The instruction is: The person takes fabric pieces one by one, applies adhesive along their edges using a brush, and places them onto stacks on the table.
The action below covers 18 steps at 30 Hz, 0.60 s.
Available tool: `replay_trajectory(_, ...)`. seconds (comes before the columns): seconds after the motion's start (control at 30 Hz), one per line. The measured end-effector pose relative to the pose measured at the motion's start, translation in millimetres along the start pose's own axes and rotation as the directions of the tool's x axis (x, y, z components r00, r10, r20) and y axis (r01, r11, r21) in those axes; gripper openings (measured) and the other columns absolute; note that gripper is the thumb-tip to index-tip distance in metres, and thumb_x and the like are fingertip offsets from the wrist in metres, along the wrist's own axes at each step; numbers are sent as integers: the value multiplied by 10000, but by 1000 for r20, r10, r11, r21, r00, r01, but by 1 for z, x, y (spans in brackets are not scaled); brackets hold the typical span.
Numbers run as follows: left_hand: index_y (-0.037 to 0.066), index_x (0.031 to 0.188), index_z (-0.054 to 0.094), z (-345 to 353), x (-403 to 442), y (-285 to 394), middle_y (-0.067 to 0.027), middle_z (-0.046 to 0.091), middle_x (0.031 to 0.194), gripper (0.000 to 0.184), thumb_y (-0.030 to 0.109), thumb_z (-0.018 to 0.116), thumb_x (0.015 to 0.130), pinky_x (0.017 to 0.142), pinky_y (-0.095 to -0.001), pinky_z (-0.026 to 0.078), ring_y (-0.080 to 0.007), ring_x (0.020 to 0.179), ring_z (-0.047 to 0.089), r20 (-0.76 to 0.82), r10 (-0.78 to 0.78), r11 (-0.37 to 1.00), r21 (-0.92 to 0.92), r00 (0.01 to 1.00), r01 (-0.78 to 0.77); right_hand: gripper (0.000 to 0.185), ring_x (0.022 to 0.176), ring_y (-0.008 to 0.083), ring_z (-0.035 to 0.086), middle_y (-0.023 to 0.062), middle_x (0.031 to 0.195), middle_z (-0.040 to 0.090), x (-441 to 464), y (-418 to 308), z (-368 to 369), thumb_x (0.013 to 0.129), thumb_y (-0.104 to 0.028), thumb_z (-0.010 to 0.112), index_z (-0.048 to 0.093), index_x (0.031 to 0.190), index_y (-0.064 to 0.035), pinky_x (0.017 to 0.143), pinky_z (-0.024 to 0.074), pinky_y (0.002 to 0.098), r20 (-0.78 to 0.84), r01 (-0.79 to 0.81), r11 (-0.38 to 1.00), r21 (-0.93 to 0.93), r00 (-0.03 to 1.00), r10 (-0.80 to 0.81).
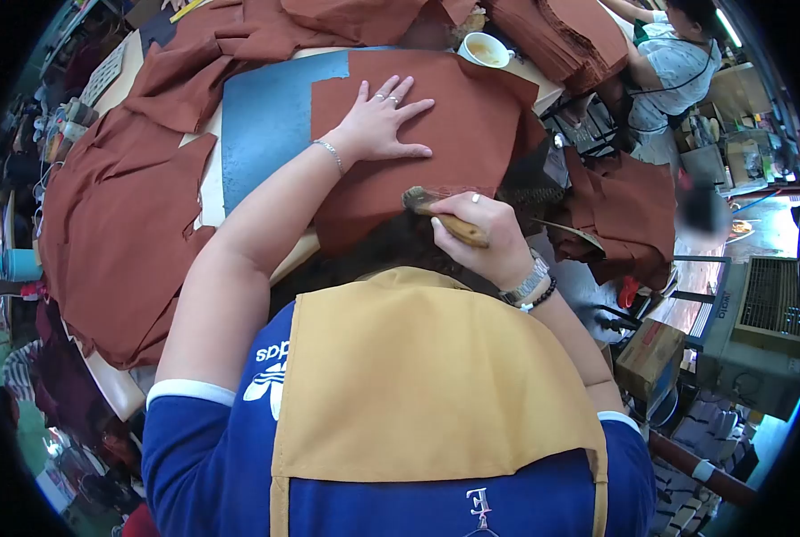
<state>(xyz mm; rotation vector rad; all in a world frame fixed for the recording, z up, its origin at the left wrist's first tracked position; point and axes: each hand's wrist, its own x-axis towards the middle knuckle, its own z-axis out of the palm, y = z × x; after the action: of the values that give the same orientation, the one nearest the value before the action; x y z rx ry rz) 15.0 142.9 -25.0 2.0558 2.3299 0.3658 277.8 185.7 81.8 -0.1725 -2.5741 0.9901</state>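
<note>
A sheet of reddish-brown leather [373, 192] lies partly over a blue-grey board [261, 134] in front of me. My left hand [386, 123] rests flat on the leather with its fingers spread. In my right hand [489, 237] is a brush with a wooden handle [462, 230], gripped between thumb and fingers. Its bristle head [415, 200] points left and meets the leather near the sheet's lower edge; whether it presses down I cannot tell.
A white cup [486, 51] with pale liquid stands beyond the sheet. More brown leather [118, 224] spreads along the left, and stacked pieces [556, 40] lie at the back right. Other pieces [619, 215] hang at the right. Another person [677, 67] is at the upper right.
</note>
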Motion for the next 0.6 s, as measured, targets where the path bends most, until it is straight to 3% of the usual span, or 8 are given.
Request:
replay_trajectory(0.13, 292, 1546, 379, -2, 4, 1, -212, 242, 1628, 924, 805, 558, 798, 1158, -696, 161, -404, 1516, 188, 11, 10, 1000, -4, 1000, -10, 180, 815, 303, 718, 157, 911, 719, -22, 1, -23, 799, -72, 736, 714, 973, -30, 758, 576, 363, 36, -157, 983, -90, 986, 161)
replay_trajectory(0.3, 290, 1549, 374, 0, 11, 0, -212, 238, 1630, 932, 806, 561, 796, 1159, -695, 159, -404, 1517, 184, 12, 58, 998, -2, 998, -58, 174, 820, 310, 712, 155, 904, 716, 5, -4, 3, 801, -64, 729, 707, 969, -22, 751, 575, 359, -5, 47, 999, 22, 999, -47)
replay_trajectory(0.47, 291, 1550, 374, -4, 19, 1, -204, 228, 1635, 937, 812, 554, 792, 1159, -699, 154, -394, 1521, 174, 51, 95, 995, -21, 994, -94, 183, 808, 304, 710, 149, 897, 710, -8, 1, -13, 803, -66, 720, 707, 982, -32, 747, 575, 358, 114, -10, 999, -36, 993, 14)
replay_trajectory(0.6, 290, 1548, 379, 1, 24, 1, -196, 225, 1638, 937, 813, 552, 790, 1163, -695, 152, -383, 1525, 163, 47, 118, 992, -42, 992, -116, 189, 785, 271, 708, 142, 911, 716, 5, -7, -11, 793, -14, 727, 697, 979, -12, 731, 560, 330, 53, 39, 999, 34, 998, -41)
